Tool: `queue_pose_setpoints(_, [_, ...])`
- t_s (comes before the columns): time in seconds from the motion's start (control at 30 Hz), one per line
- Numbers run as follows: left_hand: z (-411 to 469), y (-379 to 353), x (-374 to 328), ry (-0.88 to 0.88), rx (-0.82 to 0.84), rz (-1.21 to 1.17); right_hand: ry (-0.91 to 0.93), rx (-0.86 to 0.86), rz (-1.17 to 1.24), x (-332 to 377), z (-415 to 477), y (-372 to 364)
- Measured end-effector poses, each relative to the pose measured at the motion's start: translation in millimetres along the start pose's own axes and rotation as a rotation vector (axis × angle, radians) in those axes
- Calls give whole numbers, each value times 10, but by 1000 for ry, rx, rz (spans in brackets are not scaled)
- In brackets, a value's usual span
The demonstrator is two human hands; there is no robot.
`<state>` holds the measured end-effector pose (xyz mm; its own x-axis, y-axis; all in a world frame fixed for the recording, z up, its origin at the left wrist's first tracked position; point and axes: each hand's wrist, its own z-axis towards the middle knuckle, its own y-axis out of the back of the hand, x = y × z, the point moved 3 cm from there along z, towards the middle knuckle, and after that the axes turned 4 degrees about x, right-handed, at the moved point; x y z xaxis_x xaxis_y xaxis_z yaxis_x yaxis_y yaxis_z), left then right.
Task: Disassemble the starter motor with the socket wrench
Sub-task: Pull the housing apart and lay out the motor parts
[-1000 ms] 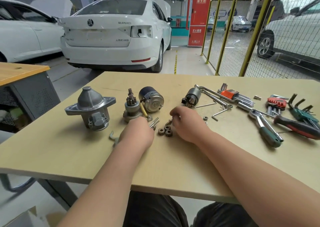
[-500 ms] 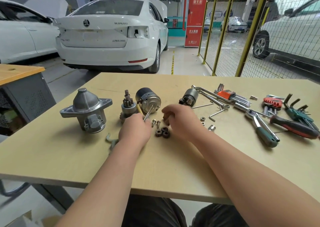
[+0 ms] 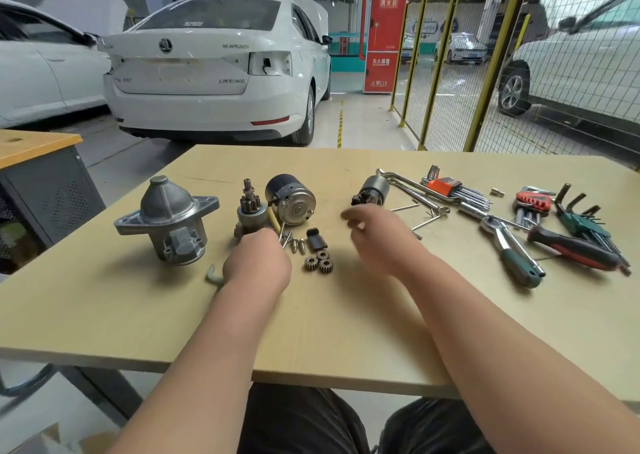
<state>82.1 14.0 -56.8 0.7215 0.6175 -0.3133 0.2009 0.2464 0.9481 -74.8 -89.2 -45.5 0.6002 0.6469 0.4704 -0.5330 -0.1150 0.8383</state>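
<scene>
The starter motor lies in pieces on the table: the grey nose housing, the pinion drive, the round motor body and the solenoid. Three small gears, short screws and a black rubber piece sit between my hands. My left hand is curled, knuckles up, with thin long bolts sticking out from its fingertips. Blurred above the table, my right hand holds nothing and its fingers are loose. The green-handled socket wrench lies to the right, untouched.
Hex key sets, a red-handled screwdriver, green hex keys and loose keys crowd the table's right side. A grey hook-shaped part lies left of my left wrist. White cars and a yellow mesh fence stand beyond.
My right hand has lifted off the small parts and drawn to the right, uncovering the black rubber piece. My left hand stays by the pinion drive with the long bolts.
</scene>
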Motion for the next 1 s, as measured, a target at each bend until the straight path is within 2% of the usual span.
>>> queue_pose_setpoints(0.07, [-20,-14,29,-7,-20,-47,-82,-109,83,-172,-97,293])
queue_pose_setpoints(0.13, [-44,3,28,-17,-42,-79,-112,-80,49,-338,-264,568])
queue_pose_setpoints(0.27, [-122,50,-23,-40,-85,-113,-106,380,-35,-398,-766,631])
queue_pose_setpoints(0.3, [-147,58,-47,-42,-84,-116,-103,435,-105,-377,-864,561])
queue_pose_setpoints(0.37, [-205,63,-106,-59,-74,-115,-67,376,-221,-315,-940,440])
queue_pose_setpoints(0.5, [-356,84,-216,-124,-79,-156,-131,227,-214,-327,-805,407])
queue_pose_setpoints(0.77, [-312,50,-61,-121,-46,-123,-371,-92,-24,-774,-505,582])
queue_pose_setpoints(0.9, [-270,21,-18,-109,-38,-113,-341,-165,153,-825,-530,526])
queue_pose_setpoints(1.0, [-257,16,13,-69,-22,-114,-354,-175,117,-886,-570,526])
